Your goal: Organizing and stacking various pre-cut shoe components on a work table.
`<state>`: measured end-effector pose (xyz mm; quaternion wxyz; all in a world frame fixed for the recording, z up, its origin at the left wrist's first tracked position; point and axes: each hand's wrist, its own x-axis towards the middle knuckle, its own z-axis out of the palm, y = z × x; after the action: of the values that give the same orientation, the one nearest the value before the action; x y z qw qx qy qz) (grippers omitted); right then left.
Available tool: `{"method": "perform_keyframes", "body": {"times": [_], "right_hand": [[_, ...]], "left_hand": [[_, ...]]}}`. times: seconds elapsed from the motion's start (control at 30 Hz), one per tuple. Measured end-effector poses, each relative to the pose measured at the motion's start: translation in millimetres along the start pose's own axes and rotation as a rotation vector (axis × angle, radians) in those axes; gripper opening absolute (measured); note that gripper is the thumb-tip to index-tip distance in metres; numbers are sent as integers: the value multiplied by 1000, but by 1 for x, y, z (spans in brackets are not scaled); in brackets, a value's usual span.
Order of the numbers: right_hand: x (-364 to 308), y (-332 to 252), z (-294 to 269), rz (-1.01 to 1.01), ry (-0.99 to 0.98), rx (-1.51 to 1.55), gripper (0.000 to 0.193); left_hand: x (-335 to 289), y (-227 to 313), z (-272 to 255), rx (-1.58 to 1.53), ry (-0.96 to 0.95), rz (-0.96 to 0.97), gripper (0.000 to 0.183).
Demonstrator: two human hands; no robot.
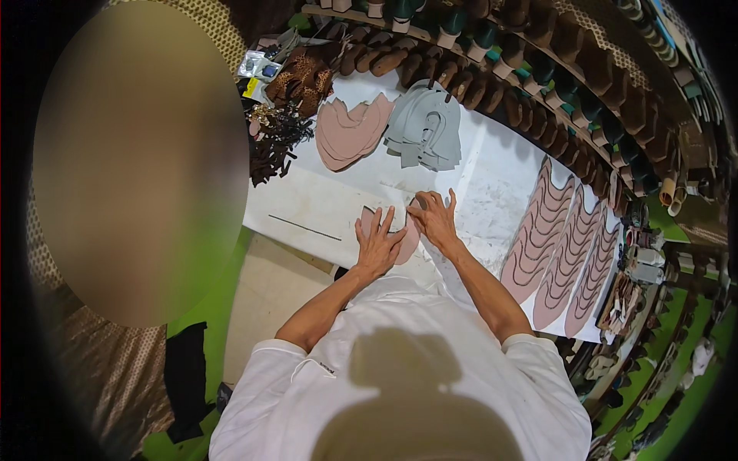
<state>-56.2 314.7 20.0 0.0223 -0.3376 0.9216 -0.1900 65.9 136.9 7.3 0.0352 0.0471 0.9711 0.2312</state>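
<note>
"Brown, thin, tangled strips (273,150) heap up at the left end of the long white desk (480,192), don't they?"

"Yes, with brown, spotted flat pieces (304,84) just behind them. Next comes a loose stack of pink, curved flat pieces (350,134)."

"And the left hand?"

"The left hand (377,244) lies palm down near the front edge, its fingers spread over some pink, flat, dark-edged material (410,247)."

"Where exactly is that material?"

"On the desk, beneath both hands and nearer the body than the stacks. Much of it is covered, so I cannot tell whether it is one piece or two."

"What is farther right?"

"A stack of grey, rounded flat pieces (423,127), just beside the pink stack. Nearer, the right hand (435,220) bends over the material's far side, one outer finger extended, the others curled. I cannot tell whether they pinch it."

"And the right end?"

"Pink, wavy-edged flat pieces (538,230) overlap in three long rows."
</note>
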Motion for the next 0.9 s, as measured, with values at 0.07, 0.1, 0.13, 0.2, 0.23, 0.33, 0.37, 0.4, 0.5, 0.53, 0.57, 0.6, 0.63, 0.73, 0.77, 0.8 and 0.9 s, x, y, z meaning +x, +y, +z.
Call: {"method": "perform_keyframes", "body": {"times": [0.07,0.1,0.13,0.2,0.23,0.33,0.37,0.4,0.5,0.53,0.57,0.6,0.63,0.73,0.77,0.8,0.9], "right_hand": [[1,1,0,17,7,32,26],[0,0,2,27,59,69,28],[-1,0,4,38,110,106,29],[-6,0,4,20,92,111,30],[-8,-2,3,0,71,116,31],[-19,-8,5,-33,79,109,29],[-23,-9,5,-32,80,108,29],[-28,-12,5,-43,56,97,30],[-35,-14,5,-40,19,72,31],[-36,-13,6,-26,6,58,31],[-36,-13,7,-25,8,57,31],[-35,-13,8,-11,6,70,30],[-34,-13,10,2,3,83,30],[-37,-15,12,-18,52,112,30],[-39,-16,13,-19,54,111,30],[-41,-21,10,-45,6,91,30],[-45,-30,3,-44,-38,85,28]], "left_hand": [[1,1,-2,-8,-6,-9,39],[1,2,-3,-20,-16,-20,39],[1,3,-4,-19,-16,-17,39],[1,4,-6,-42,-9,-38,40],[0,4,-7,-42,-9,-39,40],[0,3,-9,-49,10,-29,41],[-1,2,-10,-61,31,-60,44],[-4,-1,-10,-72,51,-94,46],[-17,-14,-14,-56,53,-116,46],[-21,-15,-16,-62,48,-121,42],[-24,-16,-16,-61,48,-119,42],[-27,-16,-17,-60,58,-125,40],[-29,-16,-18,-60,68,-131,38],[-29,-17,-16,-13,59,-105,38],[-29,-19,-16,-12,62,-104,38],[-30,-20,-16,-15,53,-110,38],[-31,-22,-15,-13,44,-108,40]]}}
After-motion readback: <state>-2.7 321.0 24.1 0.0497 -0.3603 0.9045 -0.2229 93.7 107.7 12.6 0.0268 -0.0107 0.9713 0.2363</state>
